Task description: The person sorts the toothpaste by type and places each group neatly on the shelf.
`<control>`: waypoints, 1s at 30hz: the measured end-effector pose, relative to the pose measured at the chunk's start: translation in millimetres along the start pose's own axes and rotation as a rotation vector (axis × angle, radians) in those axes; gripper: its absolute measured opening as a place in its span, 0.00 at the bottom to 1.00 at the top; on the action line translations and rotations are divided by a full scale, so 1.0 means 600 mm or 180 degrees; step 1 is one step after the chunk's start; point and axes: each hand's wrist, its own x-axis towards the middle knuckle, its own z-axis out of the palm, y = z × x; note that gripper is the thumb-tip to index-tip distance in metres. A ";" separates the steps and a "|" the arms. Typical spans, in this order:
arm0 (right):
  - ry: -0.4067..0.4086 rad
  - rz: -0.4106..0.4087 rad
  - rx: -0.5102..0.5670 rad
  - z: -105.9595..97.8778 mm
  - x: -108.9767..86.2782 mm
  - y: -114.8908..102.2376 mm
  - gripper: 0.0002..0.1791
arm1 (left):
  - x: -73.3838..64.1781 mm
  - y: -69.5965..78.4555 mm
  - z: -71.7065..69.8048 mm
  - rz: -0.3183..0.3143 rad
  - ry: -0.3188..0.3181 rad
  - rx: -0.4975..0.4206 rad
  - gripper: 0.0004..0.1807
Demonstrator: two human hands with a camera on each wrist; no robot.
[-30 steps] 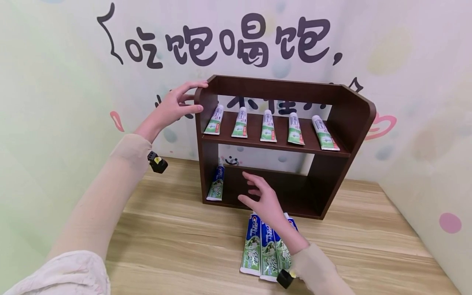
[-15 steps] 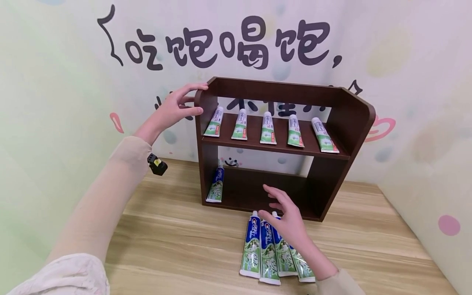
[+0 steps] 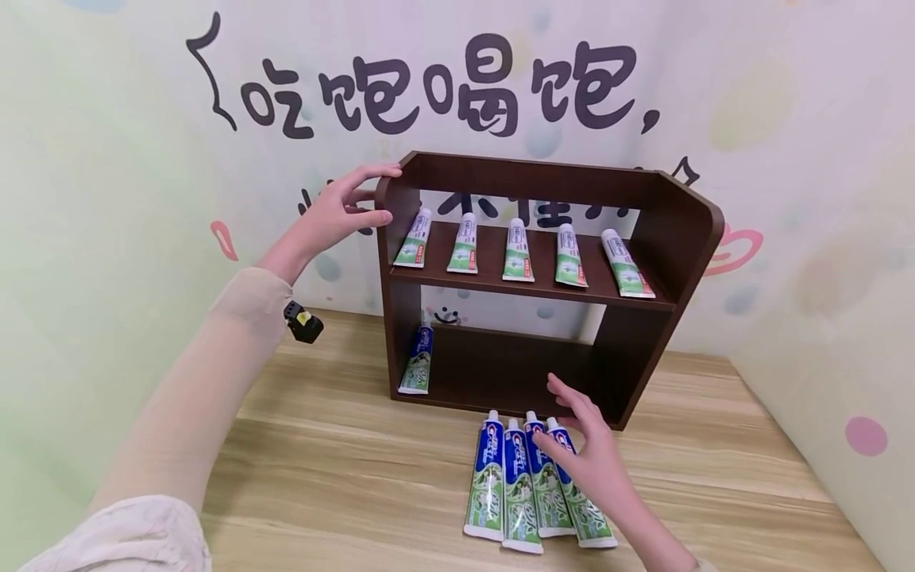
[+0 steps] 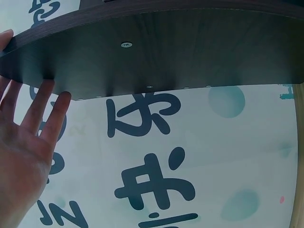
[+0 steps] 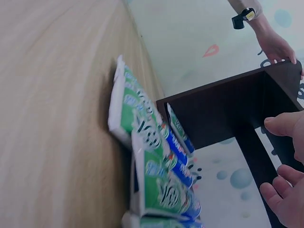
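right hand [image 3: 589,453]: nearer, thumb and fingers apart | over four blue-and-green plastic toothpaste tubes [image 3: 522,492] on wood-grain table [image 3: 343,461] | long axes: caps toward dark-brown wooden shelf [image 3: 536,176] (left hand [image 3: 336,208], fingers straight, touches its side)

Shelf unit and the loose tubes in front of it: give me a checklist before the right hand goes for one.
1. Shelf unit steadied: ok, the left hand touches its left side.
2. Right hand free: ok, it holds nothing.
3. Loose tubes turned the same way: ok, all four lie with caps toward the shelf unit.
4. Loose tubes spaced apart: not ok, they lie closely side by side.
5. Upper row in order: ok, five tubes, spaced out.
6. Right end of the lower shelf unobstructed: cannot tell, the right hand hides part of it.
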 end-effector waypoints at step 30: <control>-0.0528 0.0331 -0.0308 -0.037 -0.050 0.081 0.52 | 0.003 -0.006 0.001 0.0044 0.0034 0.0002 0.32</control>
